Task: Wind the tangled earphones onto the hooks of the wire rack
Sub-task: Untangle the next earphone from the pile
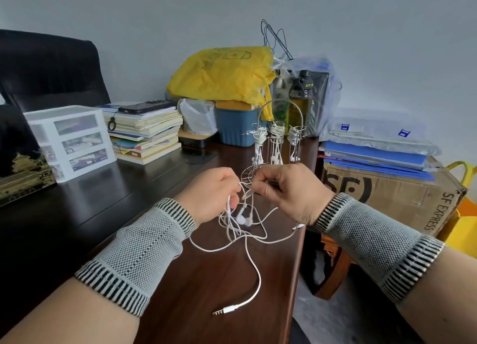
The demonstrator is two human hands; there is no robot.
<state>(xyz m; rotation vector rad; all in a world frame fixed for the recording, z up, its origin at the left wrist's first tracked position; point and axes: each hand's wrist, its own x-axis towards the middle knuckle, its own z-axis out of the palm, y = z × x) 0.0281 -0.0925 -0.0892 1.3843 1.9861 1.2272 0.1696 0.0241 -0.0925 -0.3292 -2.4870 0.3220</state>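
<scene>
Head view: your left hand (pixel 215 192) and right hand (pixel 286 189) each pinch the thin white tangled earphone cord (pixel 245 230), held just above the dark brown wooden desk (pixel 206 279). Pulling the strands apart could tighten the knot, and the trailing plug (pixel 223 310) at six o'clock could catch the desk edge. The tangle hangs between and below your hands; the silver wire rack (pixel 277 137), already holding wound earphones, stands at twelve o'clock just beyond them.

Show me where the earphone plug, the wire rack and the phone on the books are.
earphone plug (pixel 224 310), head view, on the white sleeve behind its metal tip.
wire rack (pixel 283 100), head view, top of its arched handle.
phone (pixel 144 107), head view, middle of its dark back.
</scene>
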